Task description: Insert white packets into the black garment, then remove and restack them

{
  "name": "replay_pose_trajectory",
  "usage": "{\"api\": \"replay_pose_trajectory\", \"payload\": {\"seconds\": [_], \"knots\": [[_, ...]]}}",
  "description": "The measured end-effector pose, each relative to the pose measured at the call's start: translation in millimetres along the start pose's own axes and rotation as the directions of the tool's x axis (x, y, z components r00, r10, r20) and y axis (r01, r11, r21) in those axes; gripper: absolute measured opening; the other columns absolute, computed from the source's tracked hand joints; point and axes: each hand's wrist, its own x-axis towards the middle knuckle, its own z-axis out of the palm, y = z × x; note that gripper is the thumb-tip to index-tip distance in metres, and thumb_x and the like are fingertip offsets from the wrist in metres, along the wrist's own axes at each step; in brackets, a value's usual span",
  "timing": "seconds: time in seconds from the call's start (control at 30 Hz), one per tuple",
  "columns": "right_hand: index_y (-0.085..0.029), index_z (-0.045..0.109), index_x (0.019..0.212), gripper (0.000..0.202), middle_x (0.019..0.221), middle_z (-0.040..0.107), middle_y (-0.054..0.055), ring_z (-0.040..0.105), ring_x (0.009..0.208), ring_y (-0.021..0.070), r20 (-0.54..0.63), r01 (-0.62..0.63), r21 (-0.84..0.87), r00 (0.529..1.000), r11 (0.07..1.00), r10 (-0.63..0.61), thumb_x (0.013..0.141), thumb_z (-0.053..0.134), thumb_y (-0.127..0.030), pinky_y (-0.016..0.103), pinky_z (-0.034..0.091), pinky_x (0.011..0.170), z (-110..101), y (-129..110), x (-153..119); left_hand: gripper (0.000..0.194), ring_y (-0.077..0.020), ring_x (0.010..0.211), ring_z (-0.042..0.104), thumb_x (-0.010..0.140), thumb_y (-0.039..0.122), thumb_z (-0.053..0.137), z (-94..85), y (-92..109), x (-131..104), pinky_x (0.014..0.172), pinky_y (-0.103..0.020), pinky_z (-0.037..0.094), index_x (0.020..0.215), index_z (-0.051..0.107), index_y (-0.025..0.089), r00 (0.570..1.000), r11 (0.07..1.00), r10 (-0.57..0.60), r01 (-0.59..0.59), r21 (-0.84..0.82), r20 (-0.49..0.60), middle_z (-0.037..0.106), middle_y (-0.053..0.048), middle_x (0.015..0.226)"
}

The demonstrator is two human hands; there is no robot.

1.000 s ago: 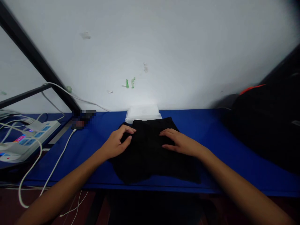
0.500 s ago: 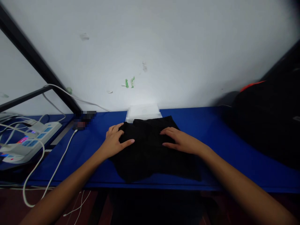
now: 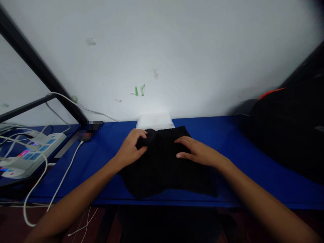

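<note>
A black garment (image 3: 172, 168), shaped like a pair of shorts, lies spread on the blue table (image 3: 253, 162). At its upper left edge, my left hand (image 3: 130, 148) has curled fingers and thumb around a bunched bit of the dark cloth. My right hand (image 3: 196, 151) rests on the right half of the shorts, fingers stretched out and thumb apart. Folds in the black fabric are hard to make out. Just behind the upper edge is a white flat stack (image 3: 155, 120), partly covered by the cloth.
On the left are a white power strip (image 3: 37, 152) with cables and a dark blurred item (image 3: 88, 131) with a white cord (image 3: 68, 168). A large black bag-like object (image 3: 286, 135) with an orange edge stands at the right. A pale wall (image 3: 192, 60) rises behind.
My left hand has moved slightly right and its fingers have curled in, drawing the upper left edge of the shorts inward. My right hand has hardly moved.
</note>
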Motion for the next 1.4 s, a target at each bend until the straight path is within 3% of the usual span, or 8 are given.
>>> {"api": "replay_pose_trajectory", "payload": {"seconds": [0.13,0.23,0.4,0.53,0.7,0.83,1.07,1.4], "knots": [[-0.022,0.053,0.13,0.056,0.125,0.059,0.013,0.056,0.117,0.0299,0.006,0.026,-0.005,1.0,1.0,-0.026,0.09,0.051,-0.061,0.048,0.046,0.1,2.4,2.5,-0.2,0.028,-0.0261,0.116,0.053,0.085,0.026,0.063,16.3,20.1,2.0,0.098,-0.044,0.043,0.112,0.053,0.022,0.886,0.975,0.18,-0.219,0.044,0.428,0.058,-0.009,0.122],[-0.023,0.054,0.129,0.05,0.123,0.061,0.012,0.057,0.115,0.0289,0.014,0.032,-0.001,0.999,1.0,-0.032,0.093,0.047,-0.058,0.048,0.046,0.099,1.5,4.3,-0.9,0.043,-0.0286,0.117,0.053,0.083,0.034,0.068,23.9,27.5,2.9,0.098,-0.044,0.043,0.12,0.052,0.021,0.834,0.95,0.188,-0.288,0.119,0.519,0.058,-0.01,0.125],[-0.024,0.051,0.132,0.041,0.124,0.059,0.012,0.056,0.116,0.0275,-0.027,0.103,-0.002,0.994,0.995,-0.103,0.097,0.044,-0.043,0.047,0.046,0.101,2.0,-2.4,-2.2,0.028,-0.0279,0.103,0.059,0.081,0.015,0.059,32.8,25.1,8.3,0.088,-0.043,0.05,0.109,0.058,0.015,0.89,0.932,0.174,-0.287,0.221,0.421,0.064,-0.012,0.109],[-0.023,0.031,0.146,0.076,0.146,0.039,0.016,0.038,0.135,0.0317,-0.133,0.254,0.005,0.959,0.967,-0.252,0.082,0.067,-0.043,0.052,0.038,0.108,11.0,-13.2,-0.8,0.024,-0.0214,0.104,0.06,0.086,0.012,0.051,37.8,33.9,14.3,0.092,-0.038,0.051,0.109,0.058,0.016,0.953,0.971,0.238,-0.235,-0.038,0.19,0.064,-0.01,0.108],[-0.018,0.053,0.117,0.042,0.12,0.058,0.016,0.054,0.113,0.0282,-0.214,0.426,0.01,0.884,0.904,-0.415,0.076,0.055,-0.008,0.047,0.049,0.093,19.6,-16.5,2.0,0.02,-0.0183,0.095,0.062,0.087,0.027,0.065,38.2,50.4,27.2,0.086,-0.032,0.053,0.104,0.062,0.017,0.893,0.864,0.427,-0.357,-0.356,0.139,0.066,-0.007,0.098],[-0.019,0.052,0.103,0.047,0.118,0.058,0.016,0.056,0.109,0.0278,-0.225,0.426,0.019,0.883,0.905,-0.411,0.06,0.05,-0.001,0.044,0.051,0.087,17.3,-12.6,0.3,0.018,-0.0174,0.091,0.062,0.093,0.035,0.058,36.7,16.8,53.0,0.084,-0.032,0.051,0.1,0.062,0.019,0.926,0.928,0.341,-0.305,-0.215,0.161,0.066,-0.005,0.095],[-0.022,0.046,0.09,0.036,0.127,0.059,0.015,0.054,0.12,0.0265,-0.247,0.424,-0.015,0.876,0.906,-0.414,0.064,0.05,0.002,0.046,0.05,0.092,15.9,-9.2,-1.7,0.016,-0.022,0.09,0.06,0.086,0.021,0.058,28.5,-87.1,84.2,0.082,-0.037,0.049,0.101,0.059,0.016,0.948,0.953,0.109,-0.184,0.239,0.298,0.065,-0.009,0.097],[-0.017,0.056,0.11,0.058,0.131,0.059,0.015,0.054,0.126,0.0261,-0.112,0.215,-0.039,0.969,0.976,-0.218,0.057,0.047,0.005,0.045,0.049,0.1,13.8,-11.9,-0.9,0.026,-0.0203,0.089,0.057,0.083,0.003,0.041,14.5,-77.6,78.4,0.078,-0.033,0.047,0.091,0.063,0.015,0.96,0.926,0.145,-0.216,0.308,0.239,0.059,-0.01,0.097]]}}
